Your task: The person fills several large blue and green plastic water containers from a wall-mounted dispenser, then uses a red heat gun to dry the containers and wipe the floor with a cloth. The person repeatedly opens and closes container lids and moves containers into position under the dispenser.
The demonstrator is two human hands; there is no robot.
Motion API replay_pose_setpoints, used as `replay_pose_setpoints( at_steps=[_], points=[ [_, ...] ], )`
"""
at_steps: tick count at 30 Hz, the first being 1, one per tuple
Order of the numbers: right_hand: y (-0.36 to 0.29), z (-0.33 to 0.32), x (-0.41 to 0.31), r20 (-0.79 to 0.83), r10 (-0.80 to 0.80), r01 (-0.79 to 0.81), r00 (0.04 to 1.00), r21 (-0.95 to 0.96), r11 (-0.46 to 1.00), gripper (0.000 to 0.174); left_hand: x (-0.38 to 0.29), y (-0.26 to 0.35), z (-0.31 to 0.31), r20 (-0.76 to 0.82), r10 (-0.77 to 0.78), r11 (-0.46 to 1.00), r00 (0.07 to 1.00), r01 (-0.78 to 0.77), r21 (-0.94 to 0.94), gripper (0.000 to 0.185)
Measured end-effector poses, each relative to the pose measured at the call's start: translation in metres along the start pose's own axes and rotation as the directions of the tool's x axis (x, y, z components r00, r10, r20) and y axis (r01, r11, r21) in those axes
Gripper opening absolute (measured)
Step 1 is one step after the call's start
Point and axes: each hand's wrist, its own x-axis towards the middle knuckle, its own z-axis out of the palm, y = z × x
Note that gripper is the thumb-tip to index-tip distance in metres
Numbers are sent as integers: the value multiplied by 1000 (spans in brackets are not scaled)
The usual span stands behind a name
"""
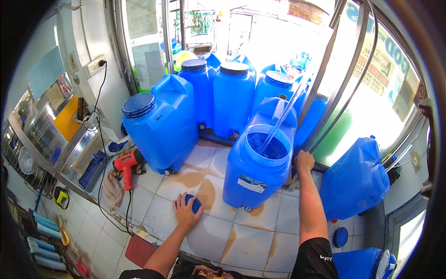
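Note:
My left hand (187, 211) rests on a round blue screw cap (193, 203) lying on the white tiled counter (212, 232). My right hand (304, 162) reaches past the right side of an uncapped blue plastic water container (256, 174), its fingers at the base of the metal frame; what it touches is partly hidden. A stream of water (278, 122) runs down into the container's wide mouth. A capped blue container (163, 122) stands to the left, and near its foot lies a red heat gun (127, 167) on a rag.
Several capped blue containers (231, 101) stand behind, by the opening. At the right, another open container (353, 181) has a thin stream entering it, with a blue cap (340, 237) below. A black cord (101, 139) hangs from the wall outlet at the left.

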Motion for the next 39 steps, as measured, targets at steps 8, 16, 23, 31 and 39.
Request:
replay_pose_setpoints(
  at_steps=[8,16,23,31,39],
  points=[
    [2,5,1,-33,-14,15,999,34,999,19,1,-5,6,-68,26,1000,997,-27,-16,50],
    [6,15,2,-67,-41,43,997,31,999,19,2,-1,0,-51,-3,999,999,0,-44,50],
    [7,14,5,-50,-64,67,997,55,996,18,2,0,-3,-49,-3,998,999,0,-60,50],
    [1,-1,-1,58,-31,29,998,41,999,26,3,-2,0,-13,-4,995,1000,2,-103,51],
    [-6,-13,-5,44,-12,6,999,135,991,26,3,-4,2,-14,-1,997,1000,0,-71,52]
  ],
)
